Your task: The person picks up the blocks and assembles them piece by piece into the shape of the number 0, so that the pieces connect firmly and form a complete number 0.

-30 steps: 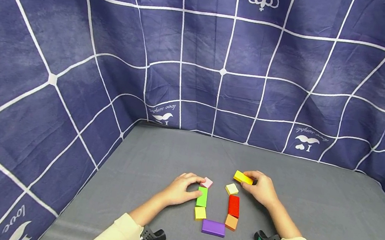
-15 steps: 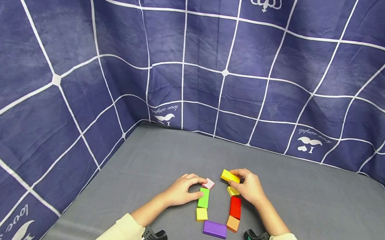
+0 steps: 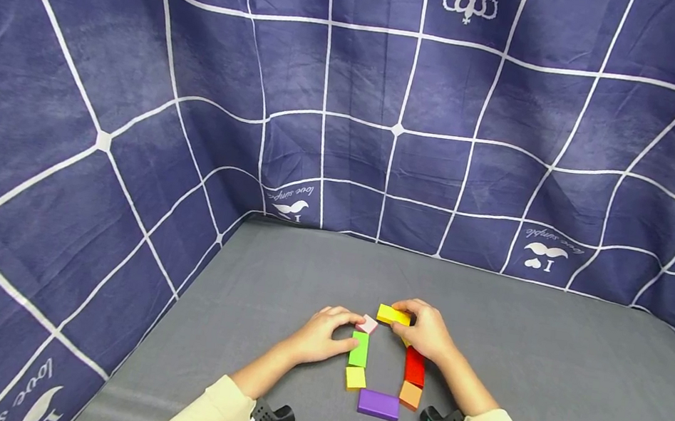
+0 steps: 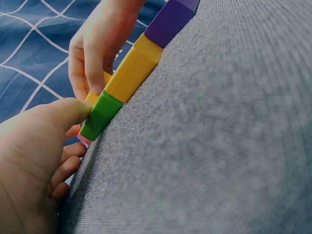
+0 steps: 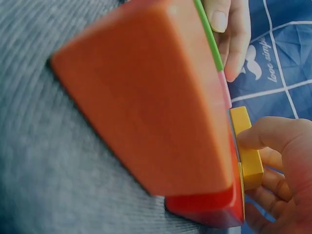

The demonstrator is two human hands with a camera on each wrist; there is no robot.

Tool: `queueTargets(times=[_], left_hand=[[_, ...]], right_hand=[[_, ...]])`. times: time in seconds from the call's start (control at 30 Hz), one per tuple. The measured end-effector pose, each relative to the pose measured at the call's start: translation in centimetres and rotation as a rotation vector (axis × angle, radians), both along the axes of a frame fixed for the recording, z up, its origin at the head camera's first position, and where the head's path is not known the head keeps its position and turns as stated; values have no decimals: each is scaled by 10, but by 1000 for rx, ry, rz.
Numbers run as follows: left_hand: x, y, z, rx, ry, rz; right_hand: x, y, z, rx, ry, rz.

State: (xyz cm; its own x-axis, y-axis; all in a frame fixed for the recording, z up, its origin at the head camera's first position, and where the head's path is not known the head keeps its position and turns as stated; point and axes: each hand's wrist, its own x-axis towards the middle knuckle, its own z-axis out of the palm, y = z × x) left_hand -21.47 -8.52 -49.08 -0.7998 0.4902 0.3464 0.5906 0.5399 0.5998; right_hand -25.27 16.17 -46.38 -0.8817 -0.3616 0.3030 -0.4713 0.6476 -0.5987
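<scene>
My right hand (image 3: 427,331) pinches a long yellow block (image 3: 390,315) between thumb and fingers, at the far end of a ring of coloured blocks. A small pale yellow block (image 3: 405,342) shows partly below that hand, with a red block (image 3: 415,367) nearer. On the other side, my left hand (image 3: 320,336) rests its thumb against a green block (image 3: 359,349) and its index finger at a small pink block (image 3: 367,324). In the right wrist view the held yellow block (image 5: 247,146) sits beyond the red block (image 5: 209,209), its far end near the pink block.
A small yellow block (image 3: 355,378), a purple block (image 3: 378,405) and an orange block (image 3: 411,396) form the near part of the ring. They lie on a grey cloth surface (image 3: 278,267). A blue gridded curtain (image 3: 346,147) hangs behind and at the left.
My right hand has carried the long yellow block leftward and slightly nearer, to beside the pink block. My left hand stays at the green and pink blocks.
</scene>
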Motion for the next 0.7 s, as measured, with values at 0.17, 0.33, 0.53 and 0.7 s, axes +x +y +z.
queueTargets(times=[0.17,0.33,0.53,0.7], left_hand=[[1,0,0,4,-2,-2],[1,0,1,5,-3,0],[2,1,1,7,7,-3],[1,1,2,7,4,-3]], right_hand=[[-1,-1,-2,5,9,16],[-2,-4,-3,7,10,33],[-2,-4,-6,22,11,41],[-2,-4,-7,22,10,49]])
